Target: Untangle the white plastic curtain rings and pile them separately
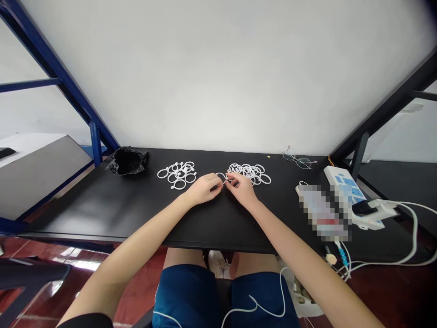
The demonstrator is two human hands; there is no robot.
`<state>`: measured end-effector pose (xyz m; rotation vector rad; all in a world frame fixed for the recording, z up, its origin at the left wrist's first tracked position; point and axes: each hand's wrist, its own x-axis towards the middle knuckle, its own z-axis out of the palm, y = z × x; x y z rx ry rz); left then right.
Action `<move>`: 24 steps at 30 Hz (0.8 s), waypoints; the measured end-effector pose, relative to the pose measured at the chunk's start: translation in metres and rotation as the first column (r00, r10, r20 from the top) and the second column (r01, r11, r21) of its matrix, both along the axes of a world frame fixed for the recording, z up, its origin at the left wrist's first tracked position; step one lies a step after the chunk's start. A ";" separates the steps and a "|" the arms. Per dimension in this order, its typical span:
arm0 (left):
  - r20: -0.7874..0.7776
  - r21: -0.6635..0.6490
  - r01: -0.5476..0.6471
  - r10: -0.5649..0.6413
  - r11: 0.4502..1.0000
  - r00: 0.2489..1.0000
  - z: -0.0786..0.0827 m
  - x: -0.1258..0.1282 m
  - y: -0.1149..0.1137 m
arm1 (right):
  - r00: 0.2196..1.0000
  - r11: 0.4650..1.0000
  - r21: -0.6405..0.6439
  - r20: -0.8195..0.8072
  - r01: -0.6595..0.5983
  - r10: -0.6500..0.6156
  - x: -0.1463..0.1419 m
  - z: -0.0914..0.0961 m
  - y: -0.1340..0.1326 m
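Observation:
Between my two hands is a thin white ring point(221, 174), held just above the black table. My left hand point(205, 188) pinches its left side with closed fingers. At its right side, the fingertips of my right hand point(241, 187) are pressed together on it. A loose pile of white rings point(251, 172) lies directly behind and right of my right hand. Another group of white rings point(178, 174), each with a small knob, lies to the left of my left hand. My fingers cover part of the held ring.
An open black plastic bag point(127, 161) stands at the table's left end. Glasses point(298, 160) lie at the back right. A power strip point(344, 182), a blurred-out phone point(322, 213) and white cables point(414, 232) occupy the right side. Behind the black table point(136, 214) rises a white wall.

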<state>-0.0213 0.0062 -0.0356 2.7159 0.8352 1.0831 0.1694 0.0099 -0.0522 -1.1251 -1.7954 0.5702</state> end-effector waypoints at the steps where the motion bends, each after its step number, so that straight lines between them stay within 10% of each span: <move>1: -0.011 0.000 0.005 -0.005 1.000 1.000 0.000 0.000 0.000 | 1.000 1.000 0.013 0.013 -0.007 0.007 0.000 0.000 0.000; 24: -0.103 0.015 -0.044 0.045 0.999 0.994 -0.005 -0.004 0.007 | 0.999 0.994 0.097 -0.004 -0.053 0.054 -0.002 0.010 -0.010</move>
